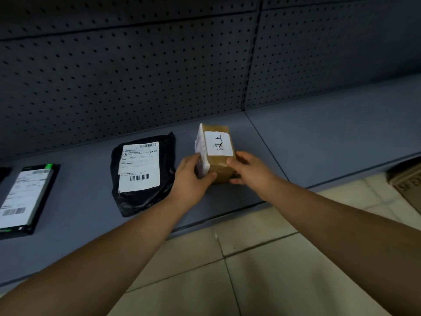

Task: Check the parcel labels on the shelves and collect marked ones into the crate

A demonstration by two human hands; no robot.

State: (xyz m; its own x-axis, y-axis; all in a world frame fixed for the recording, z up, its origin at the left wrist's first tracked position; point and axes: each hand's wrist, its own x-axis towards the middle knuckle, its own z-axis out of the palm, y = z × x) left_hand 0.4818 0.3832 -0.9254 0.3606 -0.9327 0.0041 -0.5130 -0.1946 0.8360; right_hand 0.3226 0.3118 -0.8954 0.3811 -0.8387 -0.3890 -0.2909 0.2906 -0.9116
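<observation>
Both hands hold one small brown box on the grey shelf, a little right of the middle of the view; the left hand wraps round the near left corner, thumb along the front edge and fingers curled onto the white-wrapped left side, while the right hand grips the near right corner, thumb on top and fingers tucked under the right side. Whether the box rests on the shelf or is lifted just clear of it I cannot tell. On its top sits a white label with handwritten black marks (read from here they look upside down, and I cannot make them out).

Just left of the box, close to the left wrist but not touching the box, lies a black plastic mailing bag flat on the shelf, carrying a printed white shipping label with barcodes; further left, apart from the bag, a flat black package with a green trim lies partly cut off by the frame edge, also bearing a white printed label.

Behind the shelf stands a dark perforated back panel; below the shelf edge runs a pale tiled floor; at the far right edge, a cardboard carton sits on the floor, only partly seen.
</observation>
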